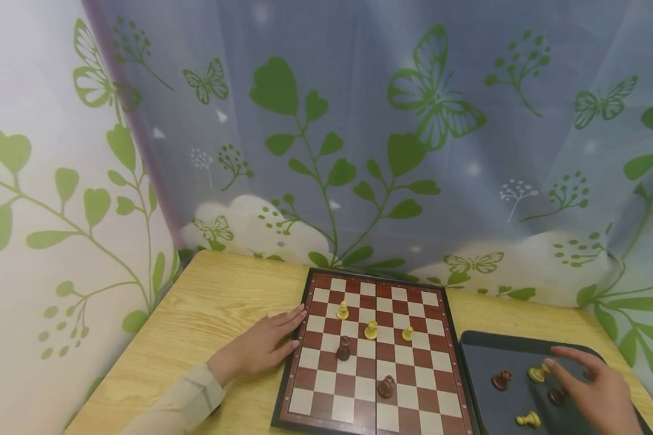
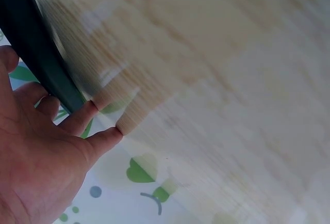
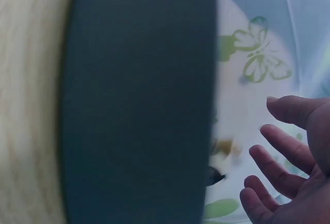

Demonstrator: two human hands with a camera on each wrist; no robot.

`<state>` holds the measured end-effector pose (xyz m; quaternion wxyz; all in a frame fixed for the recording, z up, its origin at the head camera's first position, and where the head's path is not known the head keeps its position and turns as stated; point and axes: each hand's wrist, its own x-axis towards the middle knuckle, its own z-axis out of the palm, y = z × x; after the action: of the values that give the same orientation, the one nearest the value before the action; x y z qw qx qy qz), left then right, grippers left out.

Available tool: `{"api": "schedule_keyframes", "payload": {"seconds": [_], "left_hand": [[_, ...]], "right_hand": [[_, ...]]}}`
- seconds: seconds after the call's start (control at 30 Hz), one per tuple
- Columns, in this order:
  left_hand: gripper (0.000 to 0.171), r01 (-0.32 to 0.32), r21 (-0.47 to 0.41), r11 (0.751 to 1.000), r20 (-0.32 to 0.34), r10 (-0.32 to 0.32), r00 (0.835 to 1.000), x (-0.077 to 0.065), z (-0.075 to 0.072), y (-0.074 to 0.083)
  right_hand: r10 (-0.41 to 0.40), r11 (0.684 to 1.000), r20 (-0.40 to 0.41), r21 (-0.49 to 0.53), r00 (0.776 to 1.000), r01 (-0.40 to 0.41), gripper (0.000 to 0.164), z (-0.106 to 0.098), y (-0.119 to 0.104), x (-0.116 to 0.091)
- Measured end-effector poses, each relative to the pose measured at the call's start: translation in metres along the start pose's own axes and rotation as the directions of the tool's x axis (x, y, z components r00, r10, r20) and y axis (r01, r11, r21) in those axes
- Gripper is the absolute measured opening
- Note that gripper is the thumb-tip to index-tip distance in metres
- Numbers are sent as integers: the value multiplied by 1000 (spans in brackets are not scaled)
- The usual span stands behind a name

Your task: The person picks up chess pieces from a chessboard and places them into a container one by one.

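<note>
My left hand (image 1: pixel 263 344) rests at the left edge of a chessboard (image 1: pixel 305 386), fingertips on its dark frame; the left wrist view has the fingers extended beside that edge. My right hand (image 1: pixel 598 386) hovers over a dark tray (image 1: pixel 500 345), thumb and forefinger apart, right by a yellow chess piece (image 1: pixel 539 373). In the right wrist view its fingers are spread and loosely bent, with nothing between them. Also in the tray are a brown rook (image 1: pixel 502 379), a dark piece (image 1: pixel 557 396) partly behind the thumb, and a yellow pawn (image 1: pixel 528 419) lying on its side.
On the board stand yellow pieces, among them a pawn (image 1: pixel 342 310) and another pawn (image 1: pixel 407 334), plus a tall dark piece (image 1: pixel 344 348) and a brown knight (image 1: pixel 386 386). The wooden table (image 1: pixel 239 284) meets a leaf-and-butterfly curtain (image 1: pixel 359 151) behind.
</note>
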<state>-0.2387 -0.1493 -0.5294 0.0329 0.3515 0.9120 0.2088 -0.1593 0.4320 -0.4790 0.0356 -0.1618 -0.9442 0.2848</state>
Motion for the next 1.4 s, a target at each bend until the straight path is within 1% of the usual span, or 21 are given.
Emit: {"api": "schedule_keyframes", "payload": {"seconds": [0.1, 0.23, 0.4, 0.43, 0.57, 0.77, 0.97, 1.03, 1.13, 1.2, 1.27, 1.3, 1.4], "left_hand": [[62, -1, 7, 1000, 2, 1, 1000, 2, 1, -1], [62, 2, 16, 1000, -2, -2, 1000, 2, 2, -3], [62, -9, 17, 1000, -9, 9, 1000, 1, 4, -3], [62, -10, 16, 1000, -8, 10, 1000, 1, 4, -4], [62, -5, 4, 1000, -9, 5, 1000, -1, 4, -3], [62, 2, 3, 1000, -12, -2, 1000, 0, 3, -3], [62, -9, -3, 1000, 0, 9, 1000, 1, 5, 0], [62, -11, -9, 1000, 10, 11, 1000, 1, 5, 2], [61, -4, -12, 1000, 13, 4, 1000, 1, 5, 3], [61, 4, -8, 1000, 11, -4, 1000, 1, 4, 3], [61, 7, -2, 1000, 10, -7, 1000, 1, 3, 3], [61, 9, 0, 1000, 10, -9, 1000, 1, 2, 2], [61, 9, 3, 1000, 7, -9, 1000, 0, 1, 2]], "right_hand": [[-50, 998, -25, 34, 998, 51, 56, -3, -7, -5], [-157, 985, -58, 58, 986, 161, 54, -4, -19, -15], [-286, 956, -96, 47, 953, 291, 45, 1, -32, -20], [-313, 948, -107, 32, 944, 318, 41, 3, -36, -19], [-389, 916, -106, 57, 915, 396, 34, 17, -55, -17], [-450, 882, -30, 138, 892, 450, 34, 37, -87, -10], [-519, 841, 47, 206, 854, 500, 32, 53, -110, -6], [-543, 827, 84, 226, 836, 515, 32, 58, -117, -5], [-582, 802, 147, 269, 800, 534, 35, 65, -128, -1], [-599, 791, 188, 293, 779, 537, 36, 70, -135, 2], [-606, 787, 232, 316, 761, 530, 35, 75, -140, 7], [-603, 790, 250, 323, 758, 522, 34, 78, -142, 9], [-615, 784, 291, 326, 733, 528, 32, 85, -147, 15]]}}
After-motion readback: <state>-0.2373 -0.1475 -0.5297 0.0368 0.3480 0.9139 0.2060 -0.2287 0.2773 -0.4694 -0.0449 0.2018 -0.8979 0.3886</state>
